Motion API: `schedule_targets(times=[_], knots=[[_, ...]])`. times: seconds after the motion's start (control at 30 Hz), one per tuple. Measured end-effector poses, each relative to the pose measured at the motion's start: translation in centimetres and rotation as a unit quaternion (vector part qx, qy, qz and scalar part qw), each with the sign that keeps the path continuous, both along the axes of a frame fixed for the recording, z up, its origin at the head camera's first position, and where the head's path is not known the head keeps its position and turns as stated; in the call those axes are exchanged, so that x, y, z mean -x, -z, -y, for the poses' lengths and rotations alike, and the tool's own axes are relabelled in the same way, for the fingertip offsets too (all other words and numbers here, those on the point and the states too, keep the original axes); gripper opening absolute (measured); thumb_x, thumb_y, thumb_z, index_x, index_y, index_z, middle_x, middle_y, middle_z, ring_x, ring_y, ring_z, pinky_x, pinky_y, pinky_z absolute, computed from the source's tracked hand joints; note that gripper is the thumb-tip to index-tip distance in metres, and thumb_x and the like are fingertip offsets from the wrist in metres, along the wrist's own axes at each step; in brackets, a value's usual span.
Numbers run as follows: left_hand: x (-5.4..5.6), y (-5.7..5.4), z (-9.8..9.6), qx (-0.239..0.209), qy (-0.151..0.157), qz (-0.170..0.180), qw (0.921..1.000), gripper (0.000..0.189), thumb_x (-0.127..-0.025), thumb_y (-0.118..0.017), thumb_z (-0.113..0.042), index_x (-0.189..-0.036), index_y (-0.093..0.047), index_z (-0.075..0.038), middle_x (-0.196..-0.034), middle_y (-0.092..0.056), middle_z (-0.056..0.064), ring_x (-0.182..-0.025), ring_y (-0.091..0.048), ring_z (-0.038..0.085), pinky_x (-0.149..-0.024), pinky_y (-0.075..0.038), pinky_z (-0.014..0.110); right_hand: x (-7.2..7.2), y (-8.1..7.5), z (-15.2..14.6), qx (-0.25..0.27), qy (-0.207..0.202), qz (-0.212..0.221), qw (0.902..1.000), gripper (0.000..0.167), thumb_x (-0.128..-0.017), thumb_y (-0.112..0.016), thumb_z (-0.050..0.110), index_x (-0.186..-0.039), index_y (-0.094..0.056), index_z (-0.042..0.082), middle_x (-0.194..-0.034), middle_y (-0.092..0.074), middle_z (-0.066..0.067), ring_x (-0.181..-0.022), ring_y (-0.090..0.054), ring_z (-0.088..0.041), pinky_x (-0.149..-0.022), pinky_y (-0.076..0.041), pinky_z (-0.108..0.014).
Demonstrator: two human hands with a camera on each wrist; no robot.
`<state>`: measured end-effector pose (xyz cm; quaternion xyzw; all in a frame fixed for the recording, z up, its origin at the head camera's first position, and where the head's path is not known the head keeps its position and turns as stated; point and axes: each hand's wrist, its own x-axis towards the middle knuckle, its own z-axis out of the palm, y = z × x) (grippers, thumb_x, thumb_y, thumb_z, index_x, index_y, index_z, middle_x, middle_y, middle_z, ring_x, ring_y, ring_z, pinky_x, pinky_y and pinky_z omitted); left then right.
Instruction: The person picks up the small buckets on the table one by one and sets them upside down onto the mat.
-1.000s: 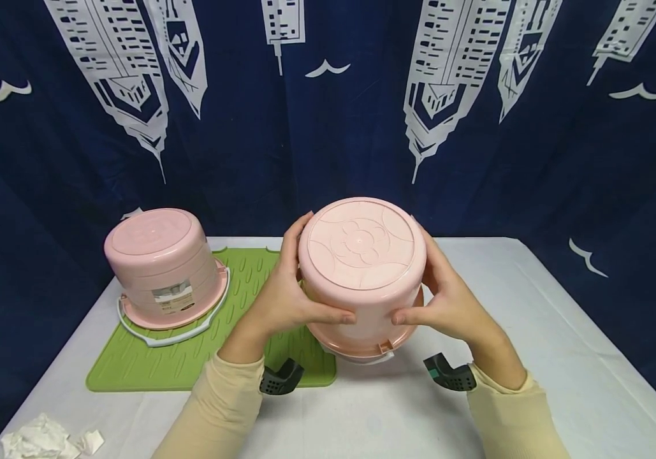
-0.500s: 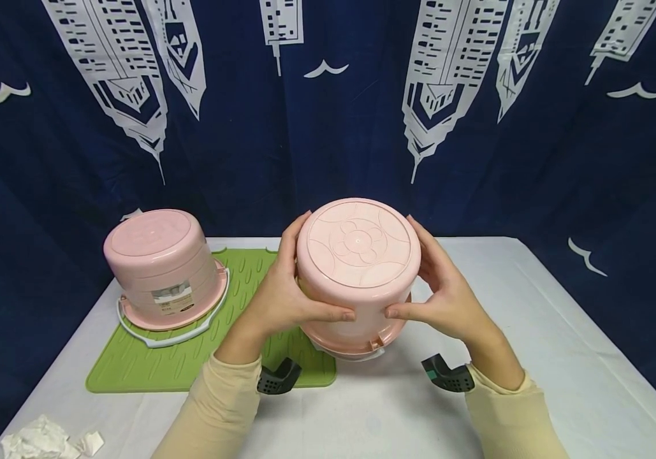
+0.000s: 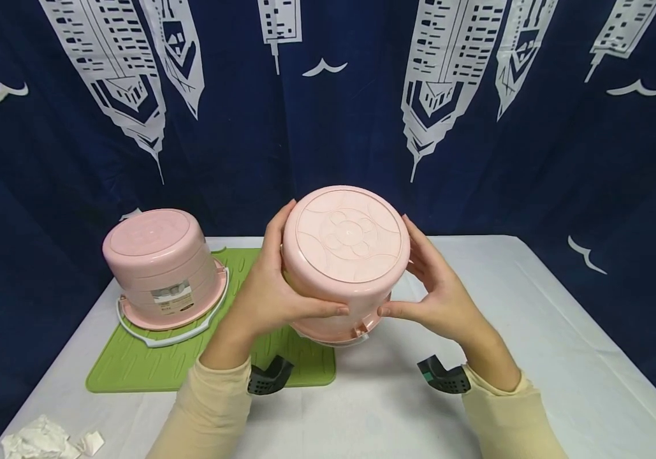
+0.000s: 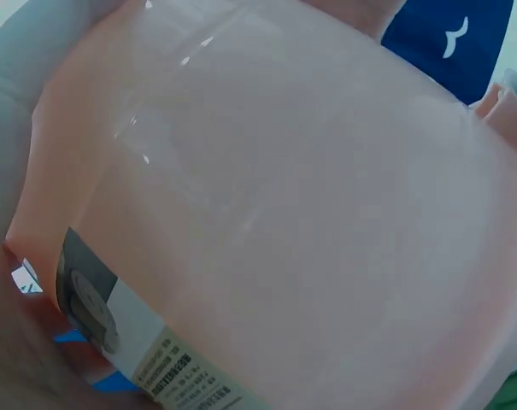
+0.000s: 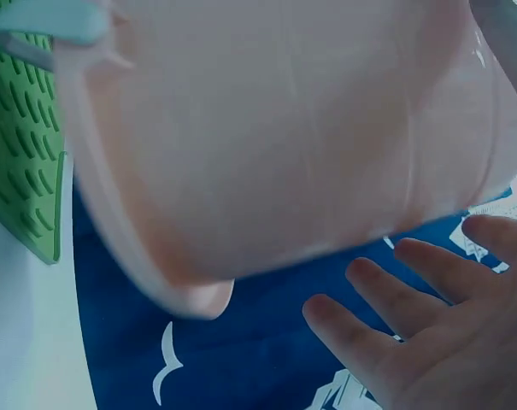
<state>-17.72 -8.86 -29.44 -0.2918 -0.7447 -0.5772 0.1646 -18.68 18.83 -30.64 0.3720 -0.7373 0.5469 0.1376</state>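
Observation:
A pink plastic bucket is upside down and tilted, flower-embossed base toward the head camera. My left hand grips its left side, thumb across the front and fingers round the back. My right hand is at the other side with fingers spread. In the right wrist view its straight fingers stand apart from the bucket wall, while the thumb overlaps it. A printed label shows on the wall in the left wrist view. Below the base, the rim overlaps the right part of the green mat.
A second pink bucket stands upside down on the mat's left part, its pale handle lying around the front. Crumpled white paper lies at the table's front left. Behind the white table hangs a dark blue curtain.
The bucket has moved left and slightly up, toward the mat, and tilts more. Both hands have shifted left with it; the right fingers show more separation from its side. The second bucket stays put.

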Motion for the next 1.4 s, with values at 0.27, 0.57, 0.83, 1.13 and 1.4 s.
schedule_targets(times=[0.27,0.57,0.83,1.13,1.4], knots=[[-0.5,-1.5,2.6,0.002,-0.098,-0.018,0.9950,0.141,-0.051,-0.104,-0.023,-0.160,-0.014,-0.031,-0.155,-0.034,-0.012,-0.137,-0.039,0.010,-0.112,-0.034,0.041,0.0,0.2,0.1,-0.011,0.003,0.001,0.9999,0.126,-0.063,-0.092,-0.008,-0.162,-0.020,0.020,-0.161,-0.031,-0.009,-0.144,-0.035,-0.030,-0.112,-0.035,-0.037],[-2.0,-3.3,4.7,0.015,-0.213,0.082,0.9735,0.137,-0.054,-0.101,-0.040,-0.159,-0.014,-0.034,-0.151,-0.037,-0.011,-0.132,-0.041,0.012,-0.110,-0.033,0.042,0.1,0.3,0.2,-0.024,0.012,0.003,0.9996,0.123,-0.064,-0.092,-0.008,-0.162,-0.022,0.019,-0.163,-0.027,-0.006,-0.144,-0.036,-0.028,-0.112,-0.035,-0.038],[1.0,-0.6,4.0,0.037,-0.232,0.117,0.9649,0.144,-0.052,-0.098,-0.054,-0.160,-0.006,-0.027,-0.153,-0.035,0.000,-0.134,-0.039,0.017,-0.112,-0.031,0.043,0.1,0.4,0.2,-0.044,0.033,0.005,0.9985,0.119,-0.066,-0.092,-0.005,-0.161,-0.025,0.019,-0.163,-0.026,-0.004,-0.144,-0.036,-0.024,-0.112,-0.035,-0.040],[3.9,3.4,2.3,0.019,-0.271,0.117,0.9552,0.142,-0.051,-0.099,-0.051,-0.158,-0.010,-0.019,-0.153,-0.030,0.010,-0.134,-0.038,0.023,-0.111,-0.033,0.044,0.1,0.5,0.1,-0.054,0.041,0.005,0.9977,0.116,-0.065,-0.093,-0.003,-0.160,-0.027,0.012,-0.163,-0.027,-0.002,-0.145,-0.034,-0.023,-0.113,-0.034,-0.041],[4.8,5.5,1.7,0.021,-0.309,0.125,0.9425,0.144,-0.051,-0.099,-0.053,-0.158,-0.010,-0.014,-0.152,-0.031,0.015,-0.135,-0.038,0.027,-0.111,-0.034,0.046,0.1,0.3,0.0,-0.067,0.053,-0.001,0.9963,0.116,-0.065,-0.095,0.000,-0.159,-0.029,0.016,-0.162,-0.029,-0.002,-0.145,-0.034,-0.023,-0.113,-0.034,-0.041]])
